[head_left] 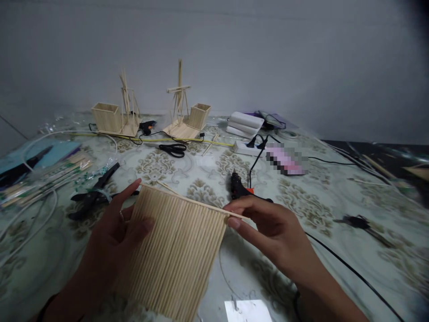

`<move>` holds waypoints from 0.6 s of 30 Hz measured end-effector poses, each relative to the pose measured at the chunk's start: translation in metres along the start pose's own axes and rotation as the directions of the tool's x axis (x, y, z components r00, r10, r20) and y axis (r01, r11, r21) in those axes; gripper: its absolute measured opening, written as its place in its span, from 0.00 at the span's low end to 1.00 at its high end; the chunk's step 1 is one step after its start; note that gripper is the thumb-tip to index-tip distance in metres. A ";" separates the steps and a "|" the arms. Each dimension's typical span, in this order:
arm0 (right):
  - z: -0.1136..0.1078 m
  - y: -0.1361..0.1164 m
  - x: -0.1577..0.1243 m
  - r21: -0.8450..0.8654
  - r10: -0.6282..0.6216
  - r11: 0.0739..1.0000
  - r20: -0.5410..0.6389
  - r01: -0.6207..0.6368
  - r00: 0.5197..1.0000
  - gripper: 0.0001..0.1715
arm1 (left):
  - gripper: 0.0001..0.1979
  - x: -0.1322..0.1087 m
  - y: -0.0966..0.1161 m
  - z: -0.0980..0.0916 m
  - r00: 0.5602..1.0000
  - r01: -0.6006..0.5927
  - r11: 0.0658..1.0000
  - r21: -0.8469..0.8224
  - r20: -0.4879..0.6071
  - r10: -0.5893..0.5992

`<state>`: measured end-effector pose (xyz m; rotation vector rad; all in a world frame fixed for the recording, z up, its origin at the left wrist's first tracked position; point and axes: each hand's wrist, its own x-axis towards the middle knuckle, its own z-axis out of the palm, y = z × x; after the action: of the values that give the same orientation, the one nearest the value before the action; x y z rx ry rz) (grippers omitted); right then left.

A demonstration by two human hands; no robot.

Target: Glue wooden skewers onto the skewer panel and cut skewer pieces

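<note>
A flat panel of many thin wooden sticks (176, 255) glued side by side is held up in front of me. My left hand (115, 230) grips its left edge, thumb on the face and index finger along the top corner. My right hand (264, 226) pinches the right end of a single long stick (197, 202) lying across the panel's top edge. A black hot glue gun (238, 187) rests on the table just behind my right hand.
Two stick-built models with boxes and masts (115, 117) (186, 118) stand at the back. Black scissors (173, 149), black cutters (92, 196), bagged sticks (43, 179), a power strip (248, 147), cables, and keys (357, 221) lie on the patterned cloth (335, 201).
</note>
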<state>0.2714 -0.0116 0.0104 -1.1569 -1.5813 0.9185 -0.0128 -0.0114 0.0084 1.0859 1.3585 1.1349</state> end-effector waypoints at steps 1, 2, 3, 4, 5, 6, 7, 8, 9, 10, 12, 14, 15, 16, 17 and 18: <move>0.001 0.000 0.000 0.000 -0.012 1.000 -0.007 0.012 1.000 0.05 | 0.47 -0.001 0.002 0.002 1.000 0.005 1.000 -0.012 -0.009 -0.005; 0.001 0.000 -0.001 0.000 -0.019 1.000 -0.013 0.019 1.000 0.04 | 0.46 -0.002 0.004 0.004 1.000 0.009 1.000 -0.022 -0.018 -0.009; 0.001 0.000 -0.001 -0.001 -0.023 1.000 -0.020 0.023 1.000 0.04 | 0.46 -0.003 0.006 0.005 1.000 0.012 1.000 -0.028 -0.025 -0.013; 0.001 0.001 -0.002 -0.004 -0.026 1.000 -0.028 0.026 0.999 0.04 | 0.46 -0.004 0.007 0.006 0.999 0.012 0.999 -0.030 -0.030 -0.013; 0.001 0.001 -0.002 -0.009 -0.028 1.000 -0.033 0.028 0.999 0.03 | 0.46 -0.004 0.007 0.006 1.000 0.010 1.000 -0.030 -0.029 -0.011; 0.001 0.001 -0.003 -0.014 -0.032 0.999 -0.038 0.031 0.999 0.03 | 0.47 -0.004 0.007 0.006 1.000 0.006 1.000 -0.025 -0.025 -0.007; 0.001 0.002 -0.003 -0.020 -0.038 0.999 -0.039 0.037 0.999 0.03 | 0.48 -0.004 0.006 0.005 1.000 0.004 1.000 -0.021 -0.021 -0.004; 0.001 0.002 -0.004 -0.028 -0.044 0.999 -0.039 0.043 0.998 0.02 | 0.48 -0.003 0.005 0.004 1.000 0.002 1.000 -0.017 -0.020 -0.002; 0.001 0.003 -0.004 -0.036 -0.053 0.998 -0.040 0.052 0.998 0.02 | 0.49 -0.003 0.004 0.004 1.000 0.000 1.000 -0.018 -0.022 0.000; 0.000 0.003 -0.005 -0.046 -0.061 0.997 -0.041 0.060 0.997 0.02 | 0.49 -0.003 0.003 0.003 1.000 -0.002 1.000 -0.023 -0.022 0.002; 0.000 0.004 -0.006 -0.068 -0.076 0.995 -0.045 0.073 0.996 0.02 | 0.49 -0.002 0.003 0.003 1.000 -0.007 0.999 -0.040 -0.014 0.007; 0.000 0.005 -0.006 -0.092 -0.088 0.992 -0.047 0.083 0.995 0.02 | 0.48 -0.002 0.003 0.003 1.000 -0.004 0.999 -0.043 -0.012 0.004; 0.000 0.006 -0.006 -0.105 -0.096 0.990 -0.046 0.091 0.994 0.02 | 0.48 -0.003 0.004 0.003 1.000 -0.001 0.999 -0.037 -0.013 0.001; 0.000 0.006 -0.006 -0.119 -0.103 0.988 -0.045 0.097 0.994 0.02 | 0.48 -0.003 0.004 0.003 1.000 0.004 1.000 -0.029 -0.015 -0.005; 0.000 0.007 -0.006 -0.132 -0.110 0.986 -0.043 0.104 0.993 0.02 | 0.48 -0.003 0.005 0.003 1.000 0.010 1.000 -0.021 -0.016 -0.010; -0.001 0.007 -0.006 -0.143 -0.117 0.984 -0.042 0.110 0.992 0.03 | 0.48 -0.003 0.004 0.003 1.000 0.013 1.000 -0.016 -0.016 -0.013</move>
<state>0.2746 -0.0149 0.0025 -1.1644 -1.6744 0.7071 -0.0099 -0.0132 0.0131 1.0574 1.3650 1.1448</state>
